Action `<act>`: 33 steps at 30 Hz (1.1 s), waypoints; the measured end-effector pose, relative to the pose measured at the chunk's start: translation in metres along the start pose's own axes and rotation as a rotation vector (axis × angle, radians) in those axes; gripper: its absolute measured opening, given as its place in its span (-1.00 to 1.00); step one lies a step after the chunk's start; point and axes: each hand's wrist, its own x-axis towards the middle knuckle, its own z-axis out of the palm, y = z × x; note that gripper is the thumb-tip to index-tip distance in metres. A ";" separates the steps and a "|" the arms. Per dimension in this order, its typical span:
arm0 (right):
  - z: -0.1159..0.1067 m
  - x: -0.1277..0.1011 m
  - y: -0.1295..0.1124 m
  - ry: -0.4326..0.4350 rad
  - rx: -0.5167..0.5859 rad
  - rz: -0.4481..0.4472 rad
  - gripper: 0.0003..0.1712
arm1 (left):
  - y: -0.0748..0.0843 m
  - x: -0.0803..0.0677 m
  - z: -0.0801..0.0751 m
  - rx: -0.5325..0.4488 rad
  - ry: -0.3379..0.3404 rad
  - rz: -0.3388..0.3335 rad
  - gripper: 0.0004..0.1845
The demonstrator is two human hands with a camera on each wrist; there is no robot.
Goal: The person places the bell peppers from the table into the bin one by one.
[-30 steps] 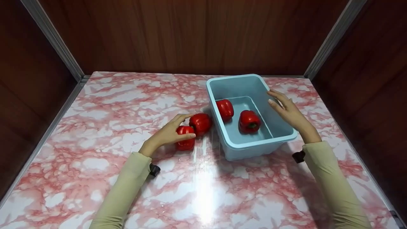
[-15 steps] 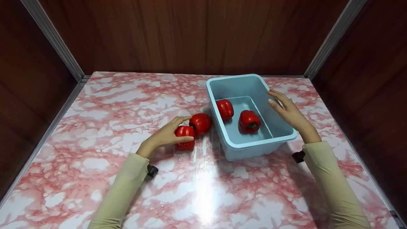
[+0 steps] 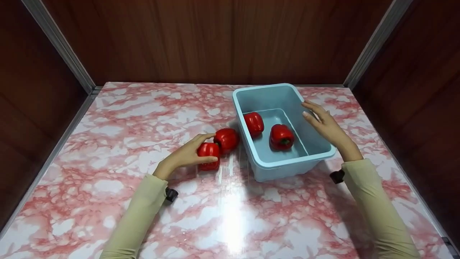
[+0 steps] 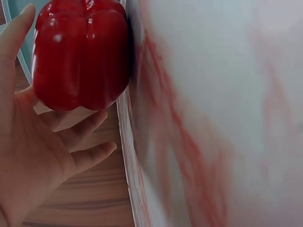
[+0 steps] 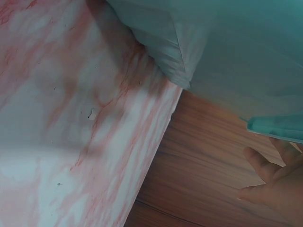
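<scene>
My left hand (image 3: pixel 183 154) is at a red bell pepper (image 3: pixel 209 148) lying on the table, thumb on its near side and fingers spread along its far side. In the left wrist view the palm (image 4: pixel 35 151) is apart from that pepper (image 4: pixel 80 56), with extended fingers partly hidden behind it. A second red bell pepper (image 3: pixel 228 140) lies against the first, close to a light blue plastic bin (image 3: pixel 287 172). Two more peppers, one on the left (image 3: pixel 254 124) and one in the middle (image 3: pixel 281 137), sit inside the bin. At the bin's right rim is my right hand (image 3: pixel 329 129), fingers extended.
The table (image 3: pixel 107 151) has a glossy red-and-white marbled top. Dark wood panels (image 3: pixel 215 43) enclose its back and sides, joined by grey metal posts (image 3: pixel 373 43). A small black device (image 3: pixel 171 194) is strapped at the left wrist, another (image 3: pixel 337 176) at the right.
My left hand has drawn back slightly toward the lower left, its thumb sliding leftward across the near pepper. The right hand, the bin and the peppers stay in place.
</scene>
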 end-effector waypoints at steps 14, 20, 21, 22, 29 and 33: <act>0.001 0.000 -0.001 0.005 0.002 -0.001 -0.39 | -0.003 -0.006 0.001 -0.011 -0.035 -0.018 -0.07; 0.001 0.000 -0.001 0.000 -0.007 0.015 -0.38 | -0.003 -0.008 0.003 -0.030 -0.048 -0.018 -0.07; 0.001 0.000 -0.001 0.001 -0.008 0.015 -0.38 | -0.003 -0.008 0.003 -0.032 -0.049 -0.018 -0.06; 0.001 0.001 -0.001 0.004 -0.008 0.014 -0.38 | -0.003 -0.008 0.003 -0.037 -0.048 -0.016 -0.06; 0.001 0.000 -0.002 0.000 -0.002 0.009 -0.40 | -0.003 -0.008 0.003 -0.038 -0.042 0.008 -0.03; 0.000 0.000 -0.003 -0.008 0.004 0.015 -0.40 | -0.002 -0.009 0.004 -0.025 -0.037 0.019 -0.01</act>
